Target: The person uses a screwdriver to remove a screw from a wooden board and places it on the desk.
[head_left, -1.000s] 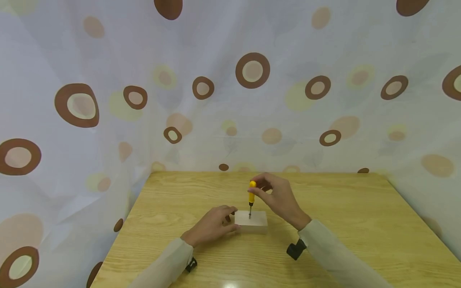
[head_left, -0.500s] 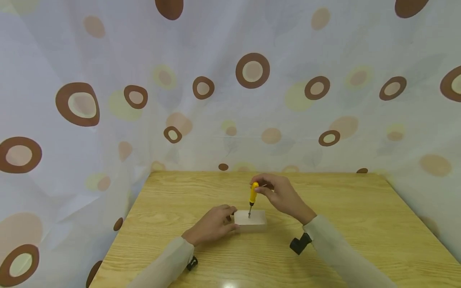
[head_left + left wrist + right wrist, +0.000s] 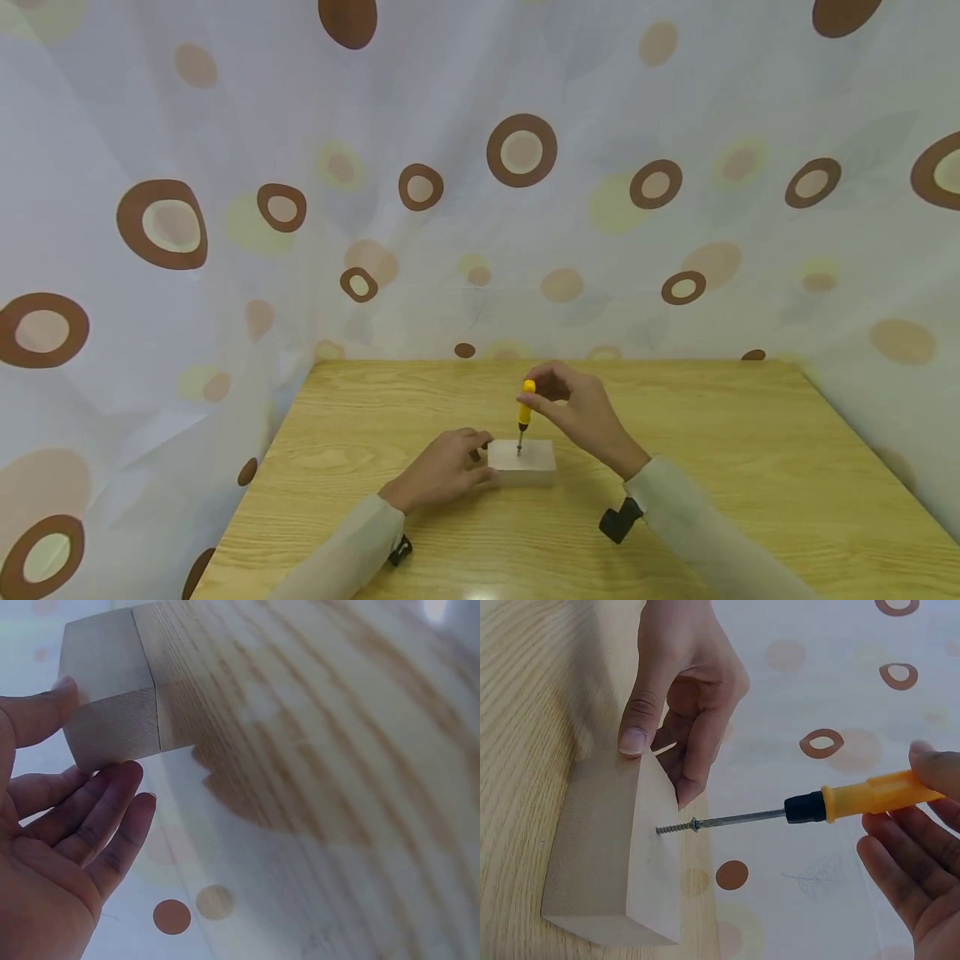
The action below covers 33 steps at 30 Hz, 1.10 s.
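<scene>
A pale wooden block (image 3: 538,456) lies flat on the table. My left hand (image 3: 442,471) grips its left end, thumb on the near side and fingers at the far side; the left wrist view shows the thumb and fingertips against the block's faces. A metal screw (image 3: 676,827) stands in the block's top, most of its thread exposed. The tip of a screwdriver (image 3: 874,796) with a yellow handle and black collar meets the screw head. Over the block, my right hand (image 3: 588,414) pinches the top of that handle between thumb and fingers, the shaft nearly upright.
The wood-grain table (image 3: 712,467) extends on both sides of the block. Behind and at the sides hangs a white cloth (image 3: 450,308) with brown and beige round patterns. Each forearm carries a small black wrist camera (image 3: 619,521).
Half a second ago the screwdriver handle leaned more to the right with the fingers shifted; now it is more upright and my right hand sits slightly further left. The left hand holds its place.
</scene>
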Motion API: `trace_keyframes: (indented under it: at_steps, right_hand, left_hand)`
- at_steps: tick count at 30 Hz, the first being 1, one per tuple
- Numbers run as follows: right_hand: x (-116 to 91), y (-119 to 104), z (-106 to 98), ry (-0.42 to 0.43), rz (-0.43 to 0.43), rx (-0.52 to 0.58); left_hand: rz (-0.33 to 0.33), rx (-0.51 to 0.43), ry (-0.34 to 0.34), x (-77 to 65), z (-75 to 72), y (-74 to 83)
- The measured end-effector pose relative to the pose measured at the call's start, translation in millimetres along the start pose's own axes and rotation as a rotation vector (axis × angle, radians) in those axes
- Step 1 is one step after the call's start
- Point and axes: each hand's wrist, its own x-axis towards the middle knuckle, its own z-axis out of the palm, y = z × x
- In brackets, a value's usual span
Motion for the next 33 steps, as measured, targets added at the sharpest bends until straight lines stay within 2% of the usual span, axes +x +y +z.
trace_keyframes:
  at_steps: [5,8,11,15,18,21,29,33]
  right_hand:
    - [-1,-4,0,0.065,-0.011,-0.071]
    - [1,-7,-1,0.066,-0.038,-0.099]
    - [3,-8,-5,0.021,-0.035,-0.087]
    - [6,-5,-12,-0.079,0.001,-0.009]
    - [7,-2,-13,-0.123,0.031,0.045]
    - [5,-4,-8,-0.104,0.049,0.058]
    - [1,-9,5,0.028,0.073,0.054]
    - [1,-11,4,0.023,0.044,0.029]
  left_hand:
    - [-0.009,-0.006,-0.004,0.6,1.4,-1.3]
    - [0.001,-0.018,-0.005,1.1,0.7,-1.4]
    - [0.009,-0.023,-0.006,1.8,-1.3,-0.8]
    - [0.002,-0.028,-0.010,2.1,-3.7,0.5]
    - [-0.015,-0.039,-0.017,1.3,-3.3,0.1]
    - [-0.030,-0.051,-0.020,0.4,-2.3,-0.8]
    - [-0.042,-0.061,-0.018,1.9,0.0,-2.5]
    - [-0.044,-0.063,-0.020,1.9,0.3,-3.0]
